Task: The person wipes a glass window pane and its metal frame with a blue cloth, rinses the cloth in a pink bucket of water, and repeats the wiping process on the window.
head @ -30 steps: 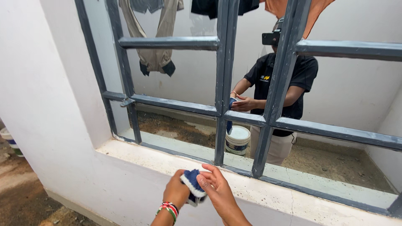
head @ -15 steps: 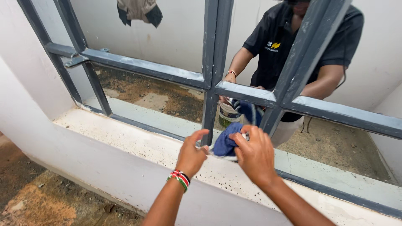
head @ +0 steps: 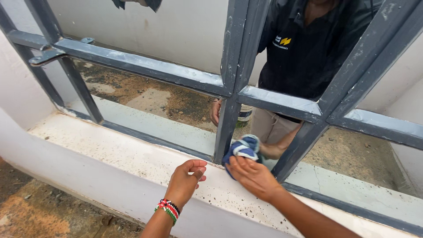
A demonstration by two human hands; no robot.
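The right hand (head: pixel 253 176) grips a blue-and-white cloth (head: pixel 241 148) against the grey window frame (head: pixel 225 128), just past its fingertips. The left hand (head: pixel 185 181) hangs loosely curled and empty above the speckled sill (head: pixel 110 152), which still looks unwiped.

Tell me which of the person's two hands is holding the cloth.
The right hand presses the blue-and-white cloth against the window; the left hand, with a beaded wristband, is empty.

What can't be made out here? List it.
- Right hand: its fingertips, tucked under the blue cloth, head view.
- Left hand: its palm, turned away; whether it touches the sill is unclear.
- Glass behind the cloth: covered by it.
- Window frame: top and right side cut off by the picture edges.
- Hanging clothes reflected in the glass: cut off at the top edge.
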